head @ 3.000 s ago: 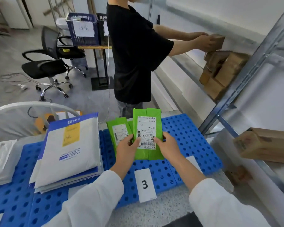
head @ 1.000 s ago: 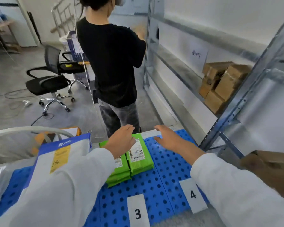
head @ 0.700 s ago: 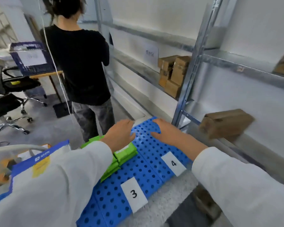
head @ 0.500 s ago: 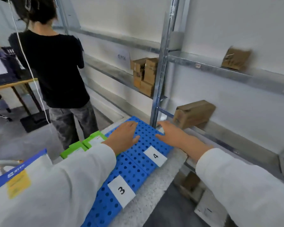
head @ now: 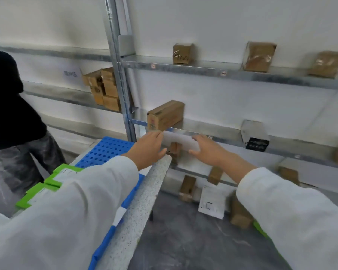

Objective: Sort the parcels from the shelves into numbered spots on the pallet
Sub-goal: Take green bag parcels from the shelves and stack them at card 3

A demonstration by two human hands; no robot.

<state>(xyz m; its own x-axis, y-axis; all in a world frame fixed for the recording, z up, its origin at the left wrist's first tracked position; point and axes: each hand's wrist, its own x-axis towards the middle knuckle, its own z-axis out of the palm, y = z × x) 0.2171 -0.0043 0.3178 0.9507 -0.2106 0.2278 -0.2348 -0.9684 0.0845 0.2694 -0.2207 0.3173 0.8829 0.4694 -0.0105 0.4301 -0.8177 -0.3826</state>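
My left hand [head: 146,151] and my right hand [head: 209,152] reach out to the front edge of the middle shelf [head: 222,136]. Between their fingertips lies a blurred white flat parcel [head: 179,141]; each hand touches one end, and I cannot tell whether either grips it. A brown cardboard box [head: 164,115] stands on the shelf just above and behind it. The blue perforated pallet [head: 105,151] lies at lower left, partly hidden by my left sleeve. Green parcels [head: 53,178] lie on the pallet.
A metal shelf upright [head: 121,84] rises just left of my hands. Brown boxes [head: 259,56] sit on the top shelf, and several are stacked [head: 103,88] behind the upright. A silver and black box [head: 255,136] stands to the right. Small boxes [head: 186,189] rest low down. A person in black [head: 10,117] stands left.
The green parcels were set down on the pallet and let go. My view swung right from the pallet to the shelves, and both hands moved from the pallet to the middle shelf's edge.
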